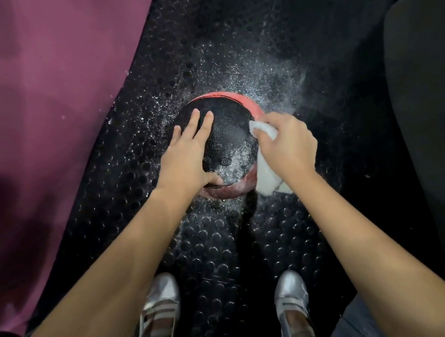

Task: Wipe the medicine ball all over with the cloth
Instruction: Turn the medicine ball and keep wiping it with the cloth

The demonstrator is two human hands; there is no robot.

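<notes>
Medicine ball (227, 128) on floor, cloth (266, 174) against its right side.
Ball black, textured, with red band round rim; wet droplets and white speckle on near part of top; sits on dark studded floor mat. Cloth white, crumpled, one end at ball's upper right, rest hanging down past ball's lower right edge, touching it.

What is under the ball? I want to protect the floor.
The ball sits on a black studded mat speckled with white droplets; the contact patch beneath is hidden.
</notes>
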